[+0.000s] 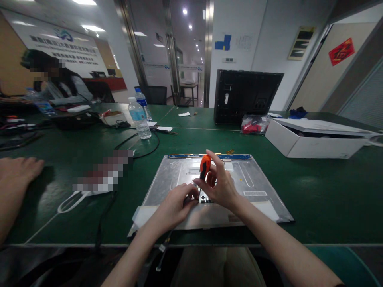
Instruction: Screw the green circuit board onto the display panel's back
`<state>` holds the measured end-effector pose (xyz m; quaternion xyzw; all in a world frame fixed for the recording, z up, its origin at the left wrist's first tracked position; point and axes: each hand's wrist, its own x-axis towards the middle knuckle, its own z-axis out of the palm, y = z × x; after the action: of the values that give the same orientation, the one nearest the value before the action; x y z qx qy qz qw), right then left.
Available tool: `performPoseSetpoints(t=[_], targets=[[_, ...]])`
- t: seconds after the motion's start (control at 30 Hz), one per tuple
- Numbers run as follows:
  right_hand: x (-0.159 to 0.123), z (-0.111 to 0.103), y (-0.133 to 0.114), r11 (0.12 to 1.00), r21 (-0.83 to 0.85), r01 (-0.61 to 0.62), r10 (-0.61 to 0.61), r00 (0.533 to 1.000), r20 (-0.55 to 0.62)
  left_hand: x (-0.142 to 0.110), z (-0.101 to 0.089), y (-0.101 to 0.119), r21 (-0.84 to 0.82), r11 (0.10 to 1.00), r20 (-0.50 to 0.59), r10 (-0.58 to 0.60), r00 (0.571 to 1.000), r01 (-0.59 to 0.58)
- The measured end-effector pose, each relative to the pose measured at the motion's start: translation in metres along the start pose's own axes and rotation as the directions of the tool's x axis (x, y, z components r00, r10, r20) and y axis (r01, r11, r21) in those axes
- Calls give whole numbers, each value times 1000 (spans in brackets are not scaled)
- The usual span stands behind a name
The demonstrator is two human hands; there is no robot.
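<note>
An orange and black screwdriver (pixel 205 166) stands nearly upright in the fingers of my right hand (pixel 223 184), its tip pointing down at a small circuit board (pixel 206 198). The board lies on the metal back of a flat display panel (pixel 254 175). My left hand (pixel 176 204) is closed at the board's left edge, close to the screwdriver's tip. A dark cable (pixel 166 241) shows between its thumb and fingers, passes under the hand and hangs over the table's front edge, with a connector at its end. My fingers partly hide the board and the tip.
A black monitor housing (pixel 245 95), a bag with red contents (pixel 254 124) and a white box (pixel 323 139) stand behind and right. Two water bottles (pixel 139 118) and a black cable (pixel 154 149) are left. Another person's hand (pixel 20 173) rests on the green table (pixel 317 199) at far left.
</note>
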<state>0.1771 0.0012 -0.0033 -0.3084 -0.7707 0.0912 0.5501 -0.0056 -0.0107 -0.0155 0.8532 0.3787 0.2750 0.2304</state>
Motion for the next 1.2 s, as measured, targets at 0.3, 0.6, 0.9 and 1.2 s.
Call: performPoseSetpoints(t=[0.3, 0.6, 0.9, 1.2], targets=[[0, -3, -3, 999, 28, 15, -15, 1000, 24, -1, -1, 0, 14, 1000, -5, -12, 1000, 12], [1, -4, -6, 998, 37, 41, -41, 999, -5, -2, -1, 3, 1, 1000, -12, 17, 1000, -17], [1, -2, -6, 999, -9, 38, -38, 999, -17, -2, -1, 3, 14, 1000, -9, 11, 1000, -11], [0, -2, -2, 998, -22, 54, -54, 998, -25, -2, 0, 2, 4, 1000, -2, -7, 1000, 7]])
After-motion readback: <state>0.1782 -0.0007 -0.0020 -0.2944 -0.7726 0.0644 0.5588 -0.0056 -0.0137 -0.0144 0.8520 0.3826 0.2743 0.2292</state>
